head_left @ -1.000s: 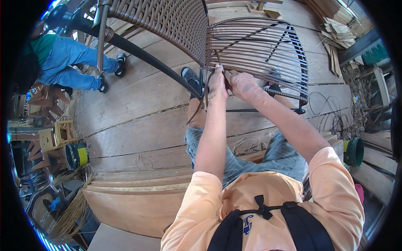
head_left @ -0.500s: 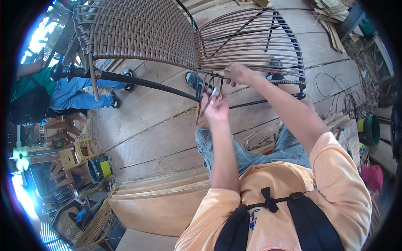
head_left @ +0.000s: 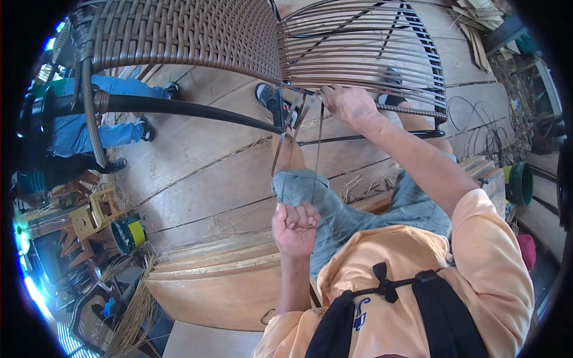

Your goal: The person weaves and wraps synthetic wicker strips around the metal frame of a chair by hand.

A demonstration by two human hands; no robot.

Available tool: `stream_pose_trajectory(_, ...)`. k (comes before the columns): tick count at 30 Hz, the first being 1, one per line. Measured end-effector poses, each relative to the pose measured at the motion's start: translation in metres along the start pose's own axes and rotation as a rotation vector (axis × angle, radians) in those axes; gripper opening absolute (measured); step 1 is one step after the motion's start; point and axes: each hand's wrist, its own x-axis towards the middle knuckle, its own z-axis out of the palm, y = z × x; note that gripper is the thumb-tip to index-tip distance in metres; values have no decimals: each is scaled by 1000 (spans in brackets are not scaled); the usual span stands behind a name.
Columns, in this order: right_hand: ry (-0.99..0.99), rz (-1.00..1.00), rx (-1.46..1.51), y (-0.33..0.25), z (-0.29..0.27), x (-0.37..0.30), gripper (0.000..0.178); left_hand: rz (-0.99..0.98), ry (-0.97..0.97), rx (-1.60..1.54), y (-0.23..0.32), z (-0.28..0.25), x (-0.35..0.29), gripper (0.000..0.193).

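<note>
A chair with a dark metal frame is before me, with a tightly woven brown panel [head_left: 185, 36] on the left and a panel of parallel brown strands [head_left: 358, 53] on the right. My right hand [head_left: 349, 106] is closed at the near left corner of the stranded panel, its fingertips partly hidden at the edge. Lower down, in front of my knee, my left hand [head_left: 295, 230] makes a fist around a thin brown weaving strand [head_left: 319, 143] that runs up to the right hand. Other loose strand ends [head_left: 280, 146] hang beside it at the frame joint.
A black curved chair leg [head_left: 191, 108] reaches left. Stacked wooden boards [head_left: 215, 268] lie by my left side. Another person's jeans-clad legs [head_left: 119, 134] are at the left. Dark buckets stand left [head_left: 128, 232] and right [head_left: 519, 184]. Loose wire coils [head_left: 486, 137] lie on the wooden floor.
My left hand has drawn down from the frame joint toward my body, stretching the strand. My right hand stays at the panel's corner. The chair appears shifted and tilted slightly.
</note>
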Motion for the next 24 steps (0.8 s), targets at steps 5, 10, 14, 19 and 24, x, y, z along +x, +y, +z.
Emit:
stream_pose_trajectory(5, -5, -8, 51, 4, 3, -5, 17, 11, 66, -42, 8, 2, -14, 42)
stream_pose_trajectory(10, 183, -192, 34, 11, 22, -17, 29, 381, 158, -153, 60, -21, -114, 38)
stream_pose_trajectory(14, 208, -70, 87, -3, 23, -19, 37, 742, -69, -68, 116, -35, -200, 38)
stream_pose_trajectory(19, 242, 42, 137, -2, 35, -7, 27, 1193, -60, 76, 157, -34, -308, 30)
stream_pose_trajectory(24, 237, 133, 317, -6, 29, 3, 16, 1419, 268, -40, 189, -130, -344, 30)
